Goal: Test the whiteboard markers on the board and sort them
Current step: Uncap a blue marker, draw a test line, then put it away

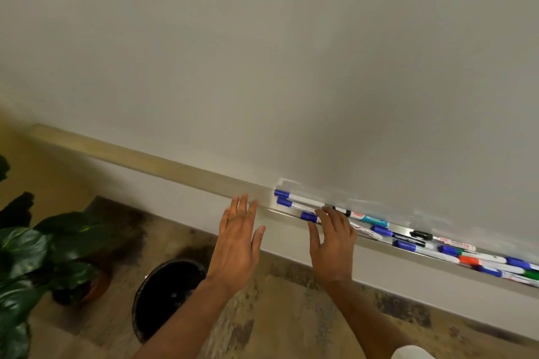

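Right hand (332, 245) touches blue-capped markers (306, 202) in tray (284, 213); labels too blurred to read.

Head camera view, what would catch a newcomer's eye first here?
A big blank whiteboard fills the upper picture, and a jumble of markers with mostly blue caps lies in the tray along its lower edge, at right. Two hands reach in from below: the right hand touches the markers at the tray's left end, and the left hand is spread open beside it.

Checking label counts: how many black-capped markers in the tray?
2 black-capped markers: one at the right hand's fingertips, one farther right along the tray. More may hide under the hand or the pile.
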`<act>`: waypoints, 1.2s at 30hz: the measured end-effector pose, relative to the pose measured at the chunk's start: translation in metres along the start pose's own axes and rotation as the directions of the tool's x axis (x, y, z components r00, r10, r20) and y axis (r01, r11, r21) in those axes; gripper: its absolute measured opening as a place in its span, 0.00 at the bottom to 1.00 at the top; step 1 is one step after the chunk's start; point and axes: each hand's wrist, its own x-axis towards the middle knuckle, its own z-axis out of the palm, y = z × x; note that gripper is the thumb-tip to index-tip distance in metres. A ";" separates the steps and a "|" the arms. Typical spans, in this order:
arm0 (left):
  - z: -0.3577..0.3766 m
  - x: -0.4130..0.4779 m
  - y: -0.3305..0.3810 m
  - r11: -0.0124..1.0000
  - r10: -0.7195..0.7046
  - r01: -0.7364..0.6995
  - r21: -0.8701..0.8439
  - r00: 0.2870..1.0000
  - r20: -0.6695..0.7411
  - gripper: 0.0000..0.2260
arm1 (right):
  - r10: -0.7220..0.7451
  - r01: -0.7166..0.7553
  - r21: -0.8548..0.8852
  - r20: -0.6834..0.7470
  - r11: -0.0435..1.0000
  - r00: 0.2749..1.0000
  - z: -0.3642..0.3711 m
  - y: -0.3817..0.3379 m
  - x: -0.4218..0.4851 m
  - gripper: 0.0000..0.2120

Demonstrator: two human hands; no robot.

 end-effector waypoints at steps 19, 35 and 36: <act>0.058 0.042 0.037 0.992 0.007 -0.039 0.117 0.966 0.259 0.31 | -0.038 0.056 -0.134 0.132 0.989 0.991 0.012 0.046 0.012 0.16; 0.082 0.043 0.050 0.956 -0.044 -0.077 0.282 0.917 0.397 0.29 | -0.163 0.204 -0.177 0.222 0.963 0.961 0.018 0.059 0.034 0.17; 0.082 0.043 0.051 0.960 -0.038 -0.073 0.270 0.922 0.385 0.31 | -0.159 0.199 -0.170 0.223 0.965 0.962 0.018 0.060 0.035 0.16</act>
